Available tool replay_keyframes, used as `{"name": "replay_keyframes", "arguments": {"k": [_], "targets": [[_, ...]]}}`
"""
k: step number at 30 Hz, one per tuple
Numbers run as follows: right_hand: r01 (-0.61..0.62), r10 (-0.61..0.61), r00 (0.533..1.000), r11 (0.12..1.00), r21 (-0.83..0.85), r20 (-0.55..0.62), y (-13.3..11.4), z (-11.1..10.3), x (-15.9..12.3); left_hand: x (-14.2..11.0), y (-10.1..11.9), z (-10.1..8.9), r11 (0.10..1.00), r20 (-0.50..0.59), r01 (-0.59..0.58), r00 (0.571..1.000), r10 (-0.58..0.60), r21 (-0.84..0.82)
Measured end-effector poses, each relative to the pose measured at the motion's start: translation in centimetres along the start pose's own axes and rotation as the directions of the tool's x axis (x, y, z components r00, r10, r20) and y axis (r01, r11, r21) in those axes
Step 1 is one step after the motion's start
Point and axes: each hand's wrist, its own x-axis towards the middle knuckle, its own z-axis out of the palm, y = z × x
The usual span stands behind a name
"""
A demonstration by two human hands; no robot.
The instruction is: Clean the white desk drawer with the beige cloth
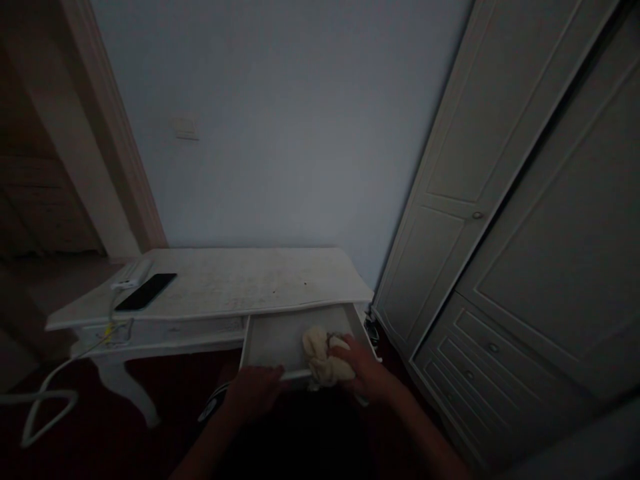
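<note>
A white table (pixel 260 273) bearing a phone (pixel 146 292) spans the lower left and centre before a pale blue wall (pixel 280 120), panelled wardrobe (pixel 450 160) at right, while at lower centre the left hand (pixel 257 390) grips the open drawer's (pixel 280 335) front edge and the right hand (pixel 353 363) clasps a cream cloth (pixel 323 357) over it.

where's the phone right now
In the head view, the phone lies on the left part of the white table, just beside the white power strip, far from the open drawer.
</note>
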Motion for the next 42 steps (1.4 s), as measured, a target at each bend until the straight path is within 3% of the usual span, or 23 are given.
{"name": "replay_keyframes", "arguments": {"k": [3,6,10,13,17,20,23,26,30,34,37,39,42], "targets": [[0.065,-0.066,0.998,0.995,0.079,0.017,-3.0,3.3,4.0,0.0,0.1,-0.6,1.0,0.038,0.015,0.999,-0.015,-0.01],[0.161,-0.157,0.986,0.982,0.098,-0.046,-5.4,5.9,7.9,0.0,0.0,-0.9,0.999,0.06,0.054,0.997,-0.054,-0.003],[0.169,-0.167,0.985,0.984,0.055,-0.052,-5.2,6.6,9.1,-0.1,0.1,-0.9,0.996,0.047,0.09,0.995,-0.089,-0.012],[0.149,-0.143,0.987,0.984,0.093,-0.074,-2.9,5.1,6.8,-0.2,0.1,-0.6,0.997,0.011,0.062,0.998,-0.062,-0.048],[0.131,-0.111,0.986,0.976,0.172,-0.121,0.8,1.2,2.0,-0.1,0.1,0.1,0.998,-0.029,0.037,0.999,-0.038,-0.047],[0.088,-0.072,0.99,0.987,0.135,-0.118,3.0,-1.6,-1.1,0.0,0.0,0.5,0.999,-0.039,0.038,0.998,-0.039,-0.029],[0.023,-0.012,0.987,0.998,0.065,-0.161,3.8,-3.1,-2.6,0.1,-0.2,0.5,1.0,-0.034,0.017,0.999,-0.017,-0.025],[-0.002,0.006,0.987,1.0,0.022,-0.163,3.2,-3.2,-2.1,0.4,-0.6,0.1,1.0,-0.032,0.003,0.999,-0.003,-0.025],[0.066,-0.063,0.988,0.998,0.017,-0.139,0.9,-1.5,1.6,1.1,-1.0,-0.9,0.999,-0.042,0.009,0.999,-0.01,-0.034],[0.179,-0.179,0.982,0.984,0.007,-0.053,-2.4,2.6,7.4,1.9,-1.4,-1.5,0.999,0.011,0.031,0.999,-0.031,-0.028],[0.163,-0.165,0.984,0.986,-0.027,-0.071,-4.9,5.5,10.8,2.3,-1.7,-1.4,0.994,0.048,0.113,0.992,-0.113,0.013],[0.148,-0.151,0.986,0.988,-0.048,-0.07,-5.8,6.3,11.6,2.3,-1.9,-1.3,0.99,0.032,0.139,0.99,-0.14,0.011],[0.15,-0.154,0.987,0.985,-0.079,-0.047,-5.4,5.8,10.6,2.2,-1.8,-1.2,0.995,-0.005,0.102,0.995,-0.103,-0.019]]}}
